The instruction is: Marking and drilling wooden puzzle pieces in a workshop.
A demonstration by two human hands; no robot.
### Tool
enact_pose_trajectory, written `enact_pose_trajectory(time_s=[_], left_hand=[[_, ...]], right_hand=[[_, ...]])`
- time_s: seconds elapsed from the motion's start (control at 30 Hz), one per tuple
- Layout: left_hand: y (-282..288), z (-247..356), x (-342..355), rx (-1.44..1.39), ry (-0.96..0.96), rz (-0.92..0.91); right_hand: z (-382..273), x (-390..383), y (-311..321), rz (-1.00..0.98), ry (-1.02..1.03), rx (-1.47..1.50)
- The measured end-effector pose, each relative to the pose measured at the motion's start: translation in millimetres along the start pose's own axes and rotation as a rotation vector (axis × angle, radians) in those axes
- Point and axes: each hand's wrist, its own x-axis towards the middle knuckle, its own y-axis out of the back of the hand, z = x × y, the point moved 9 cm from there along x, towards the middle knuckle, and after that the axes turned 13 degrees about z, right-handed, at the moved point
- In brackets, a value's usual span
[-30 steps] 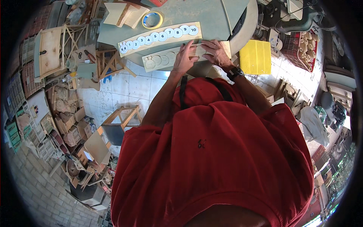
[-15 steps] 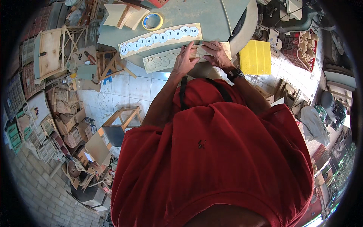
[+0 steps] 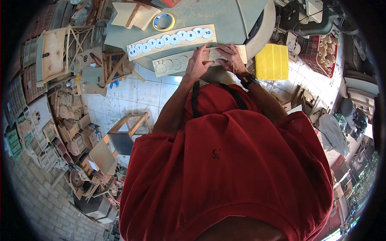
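View inspected: head camera, looking down on the bench.
Pale wooden board with shallow round recesses (image 3: 171, 65): lies at the near edge of the bench, tilted to the bench's line; its left end appears to reach or overhang that edge.
Left hand (image 3: 196, 64): on the middle of the board, thumb and fingers apart.
Right hand (image 3: 231, 58): on the board's right part, thumb likewise apart from the fingers; fingertip pressure cannot be told.
Handling, judged: even, light pressure from both hands should suit so slim a piece; weight on the left end could tip it. Keeping fingertips off the recess rims would leave them visible for checking.
Long wooden strip with overlapping white numbered discs (image 3: 172, 39): just beyond the board, roughly parallel, within sight for comparison.
Grey-green, round-edged bench (image 3: 209, 16): surface scuffed; carries a yellow-rimmed tape roll (image 3: 173, 23) and angled pale wood pieces (image 3: 132, 15) at the far left.
Right side: yellow flat-topped block (image 3: 272, 61); red plastic crate (image 3: 307, 47) of pale wooden cylinders beyond.
Room: white tiled floor (image 3: 132, 94), visibly stained; dark-topped wooden stool (image 3: 120, 143); stacked timber and boxes crowd the left.
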Motion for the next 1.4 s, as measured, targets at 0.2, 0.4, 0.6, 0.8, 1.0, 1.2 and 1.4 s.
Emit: enact_pose_trajectory(time_s=[0.2,0.4,0.6,0.8,1.0,1.2,1.4], left_hand=[[1,-1,-2,0.08,-0.067,0.01],[4,0,-2,0.014,0.019,0.0],[55,9,-17,0.266,-0.189,0.112],[50,2,-16,0.297,-0.174,0.087],[27,2,-6,0.283,-0.113,0.035],[25,-4,-9,0.222,-0.08,0.017],[20,-10,-8,0.164,0.028,0.014]], right_hand=[[0,2,1,0.004,-0.021,-0.004],[3,-1,-1,-0.017,-0.037,0.001],[4,-1,-1,-0.004,-0.034,0.003],[2,0,0,0.006,-0.023,0.017],[2,0,1,0.023,-0.033,0.026],[1,1,2,0.042,-0.018,0.032],[3,0,4,0.054,-0.005,0.055]])
